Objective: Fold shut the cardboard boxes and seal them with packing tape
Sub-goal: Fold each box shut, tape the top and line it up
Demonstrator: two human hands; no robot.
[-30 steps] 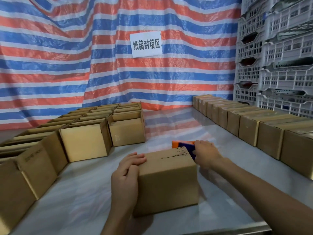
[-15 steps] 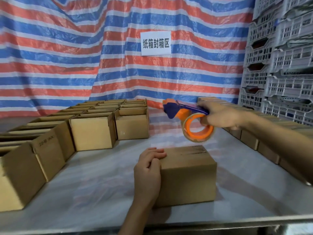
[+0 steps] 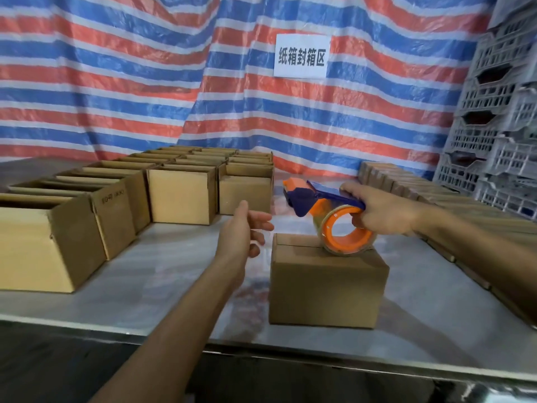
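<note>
Fingers (image 3: 360,221) of my right hand (image 3: 380,212) wrap the tape dispenser (image 3: 325,210), its roll hanging just over the closed box (image 3: 327,289) mid-table; my left hand (image 3: 241,231) hovers spread and empty beside it, ready to steady it.

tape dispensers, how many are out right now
1: the tape dispenser is held in the right hand above the closed box. Others may be hidden.
</note>
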